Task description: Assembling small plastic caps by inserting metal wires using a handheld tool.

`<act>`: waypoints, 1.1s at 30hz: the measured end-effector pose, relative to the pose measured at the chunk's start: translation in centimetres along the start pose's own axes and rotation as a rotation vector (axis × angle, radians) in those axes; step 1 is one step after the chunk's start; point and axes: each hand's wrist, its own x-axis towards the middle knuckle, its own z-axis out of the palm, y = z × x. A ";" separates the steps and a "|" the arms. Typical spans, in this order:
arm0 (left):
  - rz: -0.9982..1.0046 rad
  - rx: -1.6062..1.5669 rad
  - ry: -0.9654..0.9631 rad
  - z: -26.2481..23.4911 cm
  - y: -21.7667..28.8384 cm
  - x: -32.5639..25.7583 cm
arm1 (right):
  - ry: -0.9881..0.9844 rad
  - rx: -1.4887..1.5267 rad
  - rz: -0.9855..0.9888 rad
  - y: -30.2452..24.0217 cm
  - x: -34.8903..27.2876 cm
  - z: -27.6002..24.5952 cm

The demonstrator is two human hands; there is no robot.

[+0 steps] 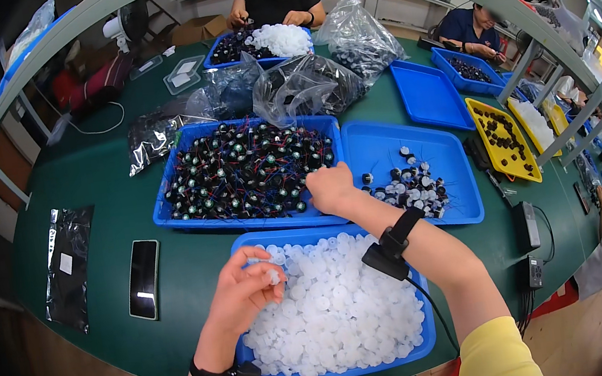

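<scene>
Pinching a small white plastic cap (274,276) between thumb and fingertips of left hand (243,296), held just above the near blue tray (428,331) heaped with identical white caps (340,312). Right hand (330,189) reaching forward over the far-left tray (163,206) of black round parts with red and blue wires (245,169), fingers curled down at its near right corner; cannot tell whether anything is gripped there, fingertips hidden by the back of the hand. Wired parts lying ahead and left of the right hand, touching range; left hand well back, over the cap tray. Cap too small to read an axis. Right-side blue tray (458,167) holding a small cluster of finished-looking black and white pieces (411,185), just beside the right wrist. Phone (144,278) and dark foil bag (68,268) flat on green table (102,176) to the left. Clear bags of parts (306,84) beyond the trays; other people working at the far side.
</scene>
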 end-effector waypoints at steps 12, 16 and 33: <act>-0.168 -0.209 -0.180 0.0 -1.9 -3.4 | 0.140 0.865 0.162 1.8 -1.5 -3.2; -0.103 0.019 -0.062 0.7 -1.9 -3.7 | 0.141 1.060 0.073 2.4 -3.2 -5.1; 0.475 0.497 -0.278 8.4 -4.8 -6.3 | 0.223 1.365 -0.255 -4.2 -24.5 -6.7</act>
